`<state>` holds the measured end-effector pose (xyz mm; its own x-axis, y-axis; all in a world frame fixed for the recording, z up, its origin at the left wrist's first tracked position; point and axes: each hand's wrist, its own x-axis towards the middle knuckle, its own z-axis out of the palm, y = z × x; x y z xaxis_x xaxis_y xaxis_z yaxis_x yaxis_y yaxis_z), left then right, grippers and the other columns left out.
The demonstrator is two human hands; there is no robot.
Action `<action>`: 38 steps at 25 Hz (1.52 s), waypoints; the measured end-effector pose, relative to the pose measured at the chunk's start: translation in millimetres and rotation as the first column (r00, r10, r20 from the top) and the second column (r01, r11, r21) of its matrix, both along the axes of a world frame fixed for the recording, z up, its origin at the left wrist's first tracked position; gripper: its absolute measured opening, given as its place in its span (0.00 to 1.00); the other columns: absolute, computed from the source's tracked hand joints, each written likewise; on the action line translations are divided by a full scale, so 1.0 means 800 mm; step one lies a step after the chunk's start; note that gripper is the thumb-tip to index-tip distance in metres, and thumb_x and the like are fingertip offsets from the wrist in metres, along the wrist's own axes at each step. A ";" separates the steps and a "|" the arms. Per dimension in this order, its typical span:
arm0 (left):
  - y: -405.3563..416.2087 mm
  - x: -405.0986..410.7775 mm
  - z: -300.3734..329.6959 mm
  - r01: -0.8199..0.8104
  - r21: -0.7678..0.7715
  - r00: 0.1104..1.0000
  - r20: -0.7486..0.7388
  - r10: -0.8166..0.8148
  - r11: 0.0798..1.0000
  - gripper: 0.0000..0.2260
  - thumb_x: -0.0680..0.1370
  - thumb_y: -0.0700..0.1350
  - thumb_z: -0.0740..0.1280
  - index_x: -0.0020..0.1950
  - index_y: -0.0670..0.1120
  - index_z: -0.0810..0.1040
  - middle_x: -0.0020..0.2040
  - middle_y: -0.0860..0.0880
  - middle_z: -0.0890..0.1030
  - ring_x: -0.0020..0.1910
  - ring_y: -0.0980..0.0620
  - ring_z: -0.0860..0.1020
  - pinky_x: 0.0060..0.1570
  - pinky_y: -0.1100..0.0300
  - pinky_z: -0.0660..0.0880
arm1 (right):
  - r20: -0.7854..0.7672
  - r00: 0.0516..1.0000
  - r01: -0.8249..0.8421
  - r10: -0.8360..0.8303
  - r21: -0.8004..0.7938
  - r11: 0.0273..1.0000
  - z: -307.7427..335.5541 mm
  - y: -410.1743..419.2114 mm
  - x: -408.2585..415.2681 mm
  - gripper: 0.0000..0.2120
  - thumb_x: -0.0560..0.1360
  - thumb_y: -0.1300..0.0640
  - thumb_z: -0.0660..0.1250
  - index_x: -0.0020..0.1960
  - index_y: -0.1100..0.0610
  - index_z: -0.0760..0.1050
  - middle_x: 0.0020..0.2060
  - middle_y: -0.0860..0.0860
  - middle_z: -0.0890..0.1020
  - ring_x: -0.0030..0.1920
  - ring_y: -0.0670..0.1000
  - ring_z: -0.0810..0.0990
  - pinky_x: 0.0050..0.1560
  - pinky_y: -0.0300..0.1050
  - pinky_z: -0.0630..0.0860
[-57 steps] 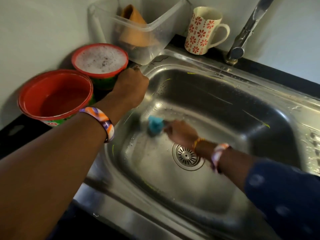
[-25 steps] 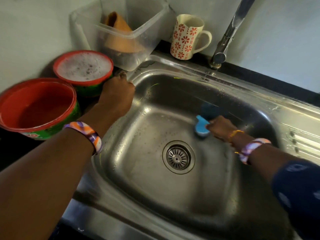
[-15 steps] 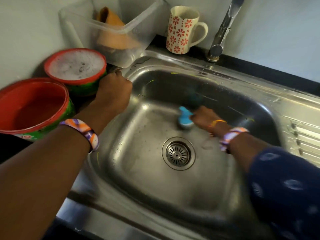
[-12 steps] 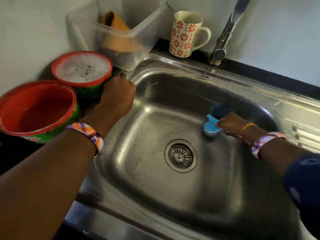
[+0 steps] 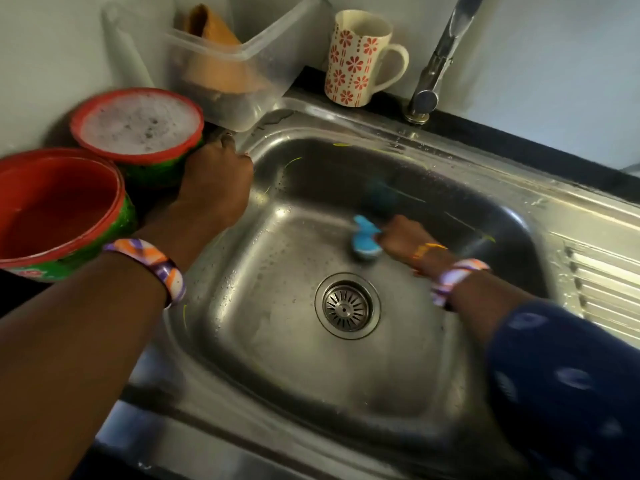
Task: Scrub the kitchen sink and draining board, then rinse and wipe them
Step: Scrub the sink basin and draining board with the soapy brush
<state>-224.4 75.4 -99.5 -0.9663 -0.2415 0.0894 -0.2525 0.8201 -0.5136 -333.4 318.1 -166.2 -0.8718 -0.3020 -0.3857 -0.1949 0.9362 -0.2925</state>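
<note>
A steel sink [image 5: 284,341] fills the middle of the view, with its round drain strainer [image 5: 347,305] near the centre. My right hand [image 5: 403,239] grips a blue scrubber [image 5: 364,241] and presses it on the basin floor just behind the drain. My left hand [image 5: 216,188] rests with curled fingers on the sink's back left rim; what the fingers do is hidden. The ribbed draining board [image 5: 609,292] lies at the right edge.
Two red-rimmed tubs stand left of the sink: one with foamy water [image 5: 138,124], one with plain water [image 5: 55,209]. A clear plastic box [image 5: 239,64], a flowered mug [image 5: 360,57] and the tap [image 5: 440,60] line the back wall.
My right hand has swept the blue scrubber back and forth across the back of the basin, now left of where it was half a second ago. My left hand stays on the rim.
</note>
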 end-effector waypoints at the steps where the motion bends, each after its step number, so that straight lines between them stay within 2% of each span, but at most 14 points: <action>1: 0.001 -0.001 0.000 0.000 0.000 1.000 0.003 0.000 1.000 0.14 0.79 0.46 0.61 0.64 0.43 0.72 0.63 0.39 0.72 0.60 0.44 0.73 0.49 0.56 0.73 | -0.010 0.997 0.077 -0.077 0.057 0.995 0.004 0.051 -0.008 0.18 0.76 0.55 0.63 0.61 0.65 0.76 0.56 0.61 0.80 0.54 0.59 0.79 0.48 0.43 0.69; 4: 0.002 -0.001 -0.003 0.015 0.016 1.000 0.005 -0.015 1.000 0.14 0.80 0.45 0.60 0.64 0.43 0.72 0.64 0.40 0.71 0.61 0.44 0.72 0.51 0.57 0.73 | 0.036 0.972 0.224 -0.232 0.145 0.964 0.009 0.115 -0.012 0.17 0.76 0.57 0.64 0.58 0.68 0.76 0.46 0.60 0.79 0.45 0.56 0.76 0.44 0.45 0.72; 9: -0.001 -0.004 -0.006 0.012 0.045 1.000 -0.029 -0.011 0.999 0.13 0.79 0.45 0.61 0.63 0.44 0.73 0.63 0.40 0.72 0.61 0.44 0.72 0.51 0.56 0.73 | 0.043 0.999 -0.022 0.029 -0.156 0.988 -0.014 -0.075 0.018 0.17 0.77 0.54 0.63 0.57 0.67 0.77 0.42 0.60 0.76 0.41 0.55 0.74 0.30 0.43 0.63; 12: 0.001 -0.006 -0.008 -0.001 0.061 0.999 -0.034 0.003 0.998 0.13 0.79 0.44 0.61 0.63 0.44 0.74 0.63 0.40 0.74 0.60 0.43 0.73 0.50 0.56 0.73 | 0.052 0.976 -0.201 0.213 -0.176 0.964 -0.021 -0.163 0.049 0.19 0.77 0.51 0.61 0.58 0.66 0.76 0.55 0.63 0.79 0.54 0.61 0.77 0.40 0.41 0.67; 15: 0.002 -0.005 -0.008 -0.027 0.042 0.999 -0.028 0.028 0.999 0.13 0.78 0.45 0.63 0.61 0.43 0.75 0.61 0.39 0.74 0.58 0.42 0.74 0.48 0.55 0.74 | 0.019 0.991 -0.134 0.136 -0.071 0.988 -0.009 -0.080 0.030 0.19 0.77 0.51 0.61 0.59 0.64 0.77 0.57 0.62 0.79 0.57 0.61 0.78 0.50 0.46 0.72; 19: 0.005 -0.003 -0.006 -0.022 0.103 0.999 -0.025 0.025 0.994 0.12 0.78 0.43 0.63 0.59 0.41 0.76 0.58 0.38 0.74 0.57 0.41 0.74 0.48 0.54 0.74 | -0.001 0.989 0.147 -0.149 0.185 0.972 0.023 0.106 -0.010 0.15 0.75 0.55 0.64 0.54 0.67 0.78 0.50 0.63 0.80 0.47 0.57 0.78 0.46 0.47 0.71; 21: 0.005 -0.003 -0.007 -0.007 0.096 0.999 -0.047 0.011 0.995 0.12 0.78 0.44 0.63 0.59 0.42 0.76 0.59 0.38 0.74 0.57 0.42 0.74 0.49 0.55 0.73 | 0.110 0.991 0.056 -0.075 0.163 0.985 0.030 0.128 0.022 0.10 0.75 0.60 0.64 0.45 0.66 0.80 0.44 0.63 0.78 0.43 0.57 0.77 0.43 0.46 0.72; 24: 0.010 -0.003 -0.008 -0.031 0.084 0.997 -0.072 0.038 0.996 0.13 0.78 0.44 0.62 0.61 0.42 0.75 0.61 0.38 0.73 0.59 0.43 0.72 0.52 0.56 0.72 | 0.277 0.957 -0.128 0.085 0.142 0.982 0.039 0.122 0.119 0.13 0.77 0.58 0.62 0.55 0.65 0.79 0.45 0.60 0.81 0.40 0.53 0.79 0.41 0.42 0.73; 27: 0.015 -0.004 -0.010 -0.072 0.128 0.993 -0.081 0.083 0.989 0.14 0.78 0.43 0.62 0.62 0.40 0.74 0.62 0.37 0.72 0.60 0.41 0.71 0.52 0.55 0.73 | 0.080 0.975 -0.220 0.206 0.304 0.927 0.042 0.115 0.140 0.17 0.78 0.52 0.59 0.65 0.52 0.74 0.59 0.55 0.79 0.58 0.55 0.78 0.57 0.45 0.73; 29: 0.012 -0.007 -0.013 -0.076 0.169 0.992 -0.083 0.091 0.983 0.13 0.77 0.40 0.62 0.59 0.37 0.75 0.61 0.35 0.72 0.59 0.39 0.71 0.51 0.52 0.72 | -0.042 0.977 -0.178 0.211 0.389 0.904 0.035 0.102 0.078 0.17 0.77 0.52 0.59 0.64 0.54 0.74 0.61 0.57 0.78 0.61 0.58 0.76 0.59 0.46 0.73; 32: 0.013 -0.011 -0.018 -0.070 0.206 0.989 -0.114 0.095 0.976 0.12 0.76 0.38 0.61 0.57 0.35 0.75 0.60 0.32 0.71 0.59 0.36 0.70 0.52 0.49 0.71 | -0.097 0.990 -0.070 0.105 0.317 0.946 0.029 0.089 0.025 0.17 0.76 0.54 0.60 0.59 0.62 0.76 0.57 0.61 0.79 0.54 0.60 0.79 0.52 0.44 0.73; 35: 0.017 -0.012 -0.015 -0.099 0.228 0.984 -0.121 0.129 0.969 0.13 0.77 0.39 0.61 0.60 0.36 0.75 0.62 0.34 0.70 0.61 0.37 0.69 0.54 0.49 0.71 | 0.119 0.972 -0.226 0.204 0.211 0.951 0.030 0.111 0.090 0.16 0.78 0.57 0.60 0.60 0.65 0.76 0.46 0.60 0.79 0.34 0.46 0.77 0.36 0.33 0.70; 36: 0.017 -0.012 -0.015 -0.099 0.224 0.985 -0.116 0.128 0.970 0.13 0.77 0.39 0.61 0.60 0.37 0.75 0.62 0.34 0.70 0.61 0.38 0.69 0.54 0.50 0.71 | 0.183 0.953 -0.273 0.241 0.180 0.945 0.034 0.122 0.124 0.16 0.78 0.56 0.61 0.62 0.62 0.76 0.47 0.57 0.78 0.37 0.44 0.79 0.38 0.32 0.72; 38: 0.016 -0.011 -0.015 -0.077 0.224 0.987 -0.121 0.107 0.972 0.13 0.77 0.39 0.61 0.60 0.36 0.75 0.61 0.34 0.71 0.61 0.38 0.69 0.53 0.50 0.71 | 0.185 0.930 -0.354 0.316 0.233 0.906 0.037 0.133 0.157 0.18 0.77 0.50 0.61 0.64 0.54 0.74 0.59 0.53 0.78 0.56 0.49 0.79 0.57 0.41 0.74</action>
<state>-233.1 87.9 -111.6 -0.9223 -0.3565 0.1494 -0.3853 0.8785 -0.2824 -208.0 424.2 -136.2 -0.6680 -0.4405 -0.5998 -0.4854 0.8688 -0.0975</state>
